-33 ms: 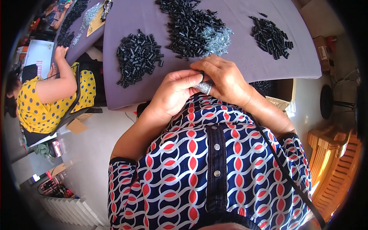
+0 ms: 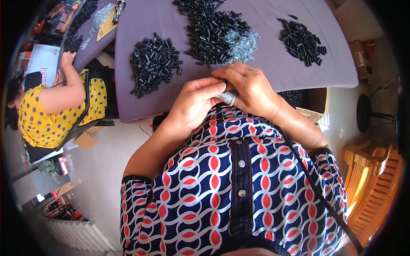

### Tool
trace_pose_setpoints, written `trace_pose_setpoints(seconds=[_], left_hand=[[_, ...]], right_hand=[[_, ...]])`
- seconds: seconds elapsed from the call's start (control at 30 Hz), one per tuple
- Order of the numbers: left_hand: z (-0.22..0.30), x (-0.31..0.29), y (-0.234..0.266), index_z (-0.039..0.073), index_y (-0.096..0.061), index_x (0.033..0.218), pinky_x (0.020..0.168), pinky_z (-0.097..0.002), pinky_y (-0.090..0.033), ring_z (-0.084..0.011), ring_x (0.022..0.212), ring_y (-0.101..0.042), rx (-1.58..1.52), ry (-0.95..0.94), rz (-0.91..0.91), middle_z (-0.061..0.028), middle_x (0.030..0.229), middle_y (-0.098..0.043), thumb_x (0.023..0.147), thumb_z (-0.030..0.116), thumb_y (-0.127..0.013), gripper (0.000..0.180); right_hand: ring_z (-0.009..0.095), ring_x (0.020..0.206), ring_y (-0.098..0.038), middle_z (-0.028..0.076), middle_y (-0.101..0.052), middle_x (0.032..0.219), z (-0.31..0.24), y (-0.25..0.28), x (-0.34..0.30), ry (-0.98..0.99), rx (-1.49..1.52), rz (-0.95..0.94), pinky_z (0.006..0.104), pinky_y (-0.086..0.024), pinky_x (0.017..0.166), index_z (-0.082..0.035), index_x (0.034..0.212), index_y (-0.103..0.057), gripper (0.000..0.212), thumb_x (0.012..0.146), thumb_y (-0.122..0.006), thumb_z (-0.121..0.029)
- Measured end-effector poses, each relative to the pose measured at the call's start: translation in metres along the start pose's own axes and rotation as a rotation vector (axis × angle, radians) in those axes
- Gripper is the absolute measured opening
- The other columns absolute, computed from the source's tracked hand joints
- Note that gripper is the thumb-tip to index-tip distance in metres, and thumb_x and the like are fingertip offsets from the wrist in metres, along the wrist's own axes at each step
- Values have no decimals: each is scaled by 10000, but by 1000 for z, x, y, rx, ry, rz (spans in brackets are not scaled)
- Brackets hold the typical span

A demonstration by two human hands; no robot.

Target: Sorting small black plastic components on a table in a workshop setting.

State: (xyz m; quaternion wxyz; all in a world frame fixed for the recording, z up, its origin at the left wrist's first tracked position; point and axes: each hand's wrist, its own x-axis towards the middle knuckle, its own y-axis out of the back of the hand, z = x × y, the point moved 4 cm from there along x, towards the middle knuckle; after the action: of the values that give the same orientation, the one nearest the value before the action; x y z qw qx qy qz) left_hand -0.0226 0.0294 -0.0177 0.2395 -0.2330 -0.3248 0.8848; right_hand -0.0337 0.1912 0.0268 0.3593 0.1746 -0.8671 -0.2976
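Observation:
Just past the table's near edge, my left hand (image 2: 192, 100) and my right hand (image 2: 254, 87) meet with fingers closed. Pinched between their fingertips is a small black cylindrical piece (image 2: 225, 81), mostly hidden. A silvery grey wrap (image 2: 227, 97) sits among the fingers, seemingly around one of them; which one I cannot tell. Beyond my right hand lies a heap of clear, shiny small parts (image 2: 241, 45). It rests against a large pile of short black tubes (image 2: 209, 32). Left of that is another pile of black cylinders (image 2: 153, 64), and a smaller black pile (image 2: 302, 41) lies at right.
The piles lie on a table with a purple-grey cloth (image 2: 265, 15). Under its right edge stands a cardboard box (image 2: 318, 102) holding black parts. A co-worker in a yellow dotted top (image 2: 51, 111) sits at left by another table. Wooden furniture (image 2: 371, 179) stands at lower right.

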Motion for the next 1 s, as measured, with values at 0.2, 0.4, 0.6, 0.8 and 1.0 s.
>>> trace_pose_setpoints(seconds=[0.2,0.4,0.6,0.8,1.0], left_hand=[[-4,3,-5,-35,-684,1151,967,-362,-511,-201,1062,-655,-33,-27,54,-98,1119,-692,1007,84,-609,201],[40,-4,-17,6,-720,1047,719,-319,-530,-209,816,-671,1269,-676,276,-109,954,-689,946,141,-719,169],[68,-20,12,26,-672,1051,829,-402,-530,-311,940,-669,1737,-727,605,-132,1014,-663,876,171,-761,245],[63,-17,34,40,-669,1091,836,-423,-523,-326,940,-652,1876,-663,614,-120,1017,-662,864,168,-764,277],[61,-12,36,36,-694,1029,814,-442,-520,-344,931,-641,1959,-703,547,-124,983,-668,867,123,-744,191]], right_hand=[[355,997,-684,155,-702,1057,0,-3,-7,36,-87,25,411,-576,845,9,1131,-671,447,712,-775,-102],[415,1346,-500,164,-598,1393,27,22,-11,-99,-439,139,483,-440,1108,-24,1154,-701,408,799,-812,-191],[426,1447,-390,153,-552,1461,65,51,-31,-268,-435,127,491,-392,1166,-46,1255,-671,460,813,-773,-125],[371,1197,-601,151,-698,1159,21,56,-15,-144,-138,131,460,-480,1049,-34,1168,-694,380,820,-778,-162],[309,874,-676,145,-702,918,-2,62,-14,-222,80,59,394,-530,831,19,1069,-698,298,861,-760,-186]])
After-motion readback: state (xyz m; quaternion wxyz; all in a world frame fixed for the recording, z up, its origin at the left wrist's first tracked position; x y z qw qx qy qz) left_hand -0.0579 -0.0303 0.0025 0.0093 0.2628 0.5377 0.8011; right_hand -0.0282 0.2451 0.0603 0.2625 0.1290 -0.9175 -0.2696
